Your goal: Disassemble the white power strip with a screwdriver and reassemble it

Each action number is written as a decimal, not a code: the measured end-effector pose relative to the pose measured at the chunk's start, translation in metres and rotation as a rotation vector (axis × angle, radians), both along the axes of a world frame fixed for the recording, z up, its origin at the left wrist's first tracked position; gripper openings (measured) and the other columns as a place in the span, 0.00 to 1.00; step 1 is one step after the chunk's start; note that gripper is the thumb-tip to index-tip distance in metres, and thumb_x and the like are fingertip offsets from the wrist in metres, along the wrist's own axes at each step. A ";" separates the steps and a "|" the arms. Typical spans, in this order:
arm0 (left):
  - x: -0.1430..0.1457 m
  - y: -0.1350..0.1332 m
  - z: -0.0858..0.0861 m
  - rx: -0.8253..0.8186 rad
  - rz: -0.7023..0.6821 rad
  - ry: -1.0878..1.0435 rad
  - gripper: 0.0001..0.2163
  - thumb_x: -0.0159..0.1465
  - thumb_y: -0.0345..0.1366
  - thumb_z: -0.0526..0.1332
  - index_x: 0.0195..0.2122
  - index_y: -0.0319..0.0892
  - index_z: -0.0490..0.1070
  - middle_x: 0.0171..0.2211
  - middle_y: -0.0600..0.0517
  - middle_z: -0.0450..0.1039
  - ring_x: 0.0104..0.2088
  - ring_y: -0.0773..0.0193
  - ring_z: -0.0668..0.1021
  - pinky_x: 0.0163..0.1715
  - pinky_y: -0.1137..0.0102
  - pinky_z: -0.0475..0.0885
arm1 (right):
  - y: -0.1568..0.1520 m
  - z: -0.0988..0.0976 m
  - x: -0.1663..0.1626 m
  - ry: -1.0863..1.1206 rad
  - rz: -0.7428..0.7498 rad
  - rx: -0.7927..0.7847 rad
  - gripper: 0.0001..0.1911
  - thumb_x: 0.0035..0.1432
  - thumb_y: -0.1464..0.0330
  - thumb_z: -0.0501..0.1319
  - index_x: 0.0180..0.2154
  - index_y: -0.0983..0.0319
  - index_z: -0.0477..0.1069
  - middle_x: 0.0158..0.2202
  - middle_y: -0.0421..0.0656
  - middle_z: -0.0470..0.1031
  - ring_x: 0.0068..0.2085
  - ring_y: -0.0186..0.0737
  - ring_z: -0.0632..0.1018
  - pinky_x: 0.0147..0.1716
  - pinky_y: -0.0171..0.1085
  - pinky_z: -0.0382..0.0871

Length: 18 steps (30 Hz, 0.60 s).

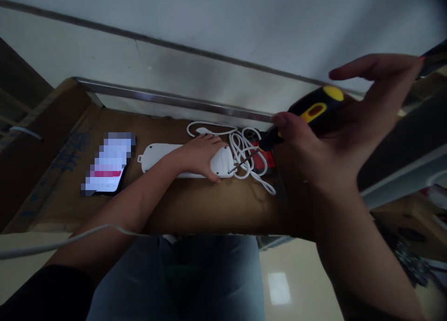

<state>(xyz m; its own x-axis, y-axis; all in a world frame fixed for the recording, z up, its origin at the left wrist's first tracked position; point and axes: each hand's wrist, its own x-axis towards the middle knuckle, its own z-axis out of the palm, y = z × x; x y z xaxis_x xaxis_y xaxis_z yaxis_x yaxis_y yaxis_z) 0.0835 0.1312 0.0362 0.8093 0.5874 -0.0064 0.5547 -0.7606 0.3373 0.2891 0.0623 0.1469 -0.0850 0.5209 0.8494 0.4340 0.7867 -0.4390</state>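
A white power strip (159, 157) lies along the cardboard surface, its flat face with small corner holes turned up. Over its right half lies my left hand (202, 155), fingers at the far edge and thumb at the near edge, gripping it. My right hand (335, 134) holds a black and yellow screwdriver (310, 110) by the handle, thumb against it and the index finger lifted off. The tilted shaft runs down to the left, with its tip at a hole in the strip's right near corner. A coiled white cord (240, 146) lies at the strip's right end.
A lit phone (108, 165) lies left of the strip on the cardboard (209, 204). Something red (263, 158) sits under the cord coils. A metal rail (167, 101) borders the far side before the wall. A white cable (77, 237) crosses at lower left, near my forearm.
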 end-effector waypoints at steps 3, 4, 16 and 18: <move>0.001 0.000 -0.001 -0.010 -0.004 -0.005 0.50 0.48 0.56 0.76 0.68 0.40 0.64 0.67 0.37 0.69 0.64 0.39 0.71 0.66 0.55 0.61 | 0.004 -0.003 0.001 0.013 -0.007 0.046 0.23 0.54 0.55 0.75 0.43 0.59 0.71 0.36 0.32 0.64 0.30 0.13 0.65 0.28 0.23 0.54; 0.001 0.000 -0.001 -0.012 -0.006 -0.006 0.49 0.48 0.56 0.76 0.68 0.40 0.64 0.67 0.37 0.69 0.64 0.38 0.71 0.66 0.54 0.61 | 0.005 -0.003 0.002 -0.005 -0.018 0.084 0.24 0.53 0.53 0.76 0.41 0.61 0.72 0.35 0.32 0.63 0.32 0.14 0.66 0.29 0.24 0.55; -0.001 0.000 -0.001 0.012 -0.047 -0.053 0.48 0.49 0.52 0.75 0.70 0.43 0.64 0.66 0.38 0.71 0.64 0.39 0.72 0.65 0.52 0.61 | 0.004 0.004 0.017 0.029 0.535 -0.280 0.19 0.58 0.66 0.74 0.52 0.52 0.80 0.40 0.39 0.80 0.38 0.39 0.84 0.36 0.41 0.83; -0.001 -0.002 0.001 0.017 -0.047 -0.057 0.49 0.49 0.51 0.75 0.71 0.42 0.63 0.67 0.38 0.71 0.64 0.39 0.72 0.66 0.52 0.60 | 0.007 0.002 0.019 0.017 0.646 -0.332 0.18 0.60 0.65 0.72 0.52 0.53 0.80 0.40 0.40 0.81 0.39 0.40 0.85 0.38 0.43 0.85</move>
<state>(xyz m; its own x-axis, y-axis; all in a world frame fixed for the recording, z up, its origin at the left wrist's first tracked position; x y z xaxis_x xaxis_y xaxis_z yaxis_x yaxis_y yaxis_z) 0.0824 0.1296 0.0375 0.8349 0.5481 0.0503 0.4981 -0.7913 0.3546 0.3078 0.0696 0.1492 -0.4507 0.6017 0.6594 -0.0812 0.7080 -0.7015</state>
